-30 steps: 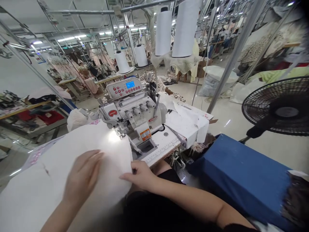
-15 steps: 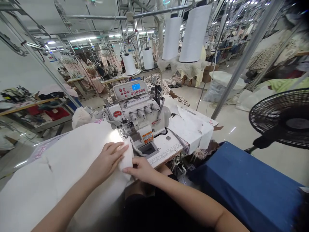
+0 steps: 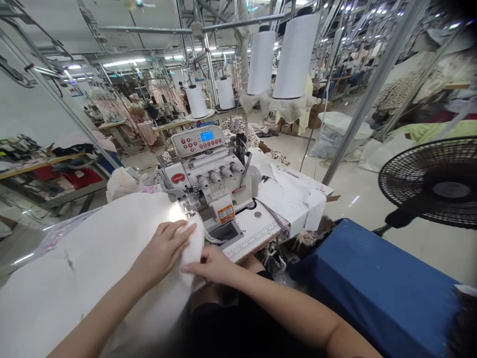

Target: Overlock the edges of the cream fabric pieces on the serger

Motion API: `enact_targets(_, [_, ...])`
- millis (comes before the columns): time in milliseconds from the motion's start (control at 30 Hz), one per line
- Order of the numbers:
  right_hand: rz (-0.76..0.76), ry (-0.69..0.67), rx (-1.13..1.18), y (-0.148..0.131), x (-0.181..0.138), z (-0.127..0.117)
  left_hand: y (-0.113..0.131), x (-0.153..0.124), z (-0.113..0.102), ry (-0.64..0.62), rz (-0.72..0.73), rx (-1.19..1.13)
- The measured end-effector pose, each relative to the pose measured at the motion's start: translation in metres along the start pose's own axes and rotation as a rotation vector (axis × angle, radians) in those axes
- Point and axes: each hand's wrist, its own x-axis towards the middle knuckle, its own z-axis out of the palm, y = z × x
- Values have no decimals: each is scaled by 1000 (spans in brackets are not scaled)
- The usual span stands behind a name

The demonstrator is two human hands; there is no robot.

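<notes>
The white cloth [image 3: 97, 243] spreads wide on my left side, its edge reaching the lit foot of the machine [image 3: 219, 174]. My left hand [image 3: 160, 251] lies opened upon it, palm down. My right hand [image 3: 212, 264] is clamped on the cloth's edge — thumb above. Smallest is the blue screen [image 3: 206, 135].

White cloth [image 3: 104, 233], broadly spread, edge at sewing machine [image 3: 222, 195]
</notes>
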Motion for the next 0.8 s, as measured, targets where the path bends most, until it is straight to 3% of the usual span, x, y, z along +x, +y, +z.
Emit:
enact_targets(200, [31, 4, -170, -8, -1, -8, 2, 0, -1, 15, 18, -29])
enact_targets(367, [-63, 98, -184, -8, 5, -8, 0, 7, -1, -15, -29, 12])
enact_targets(567, [23, -32, -102, -10, 1, -8, 8, 8, -3, 24, 22, 7])
enact_targets(800, [-109, 66, -178, -13, 5, -13, 7, 8, -3, -12, -2, -15])
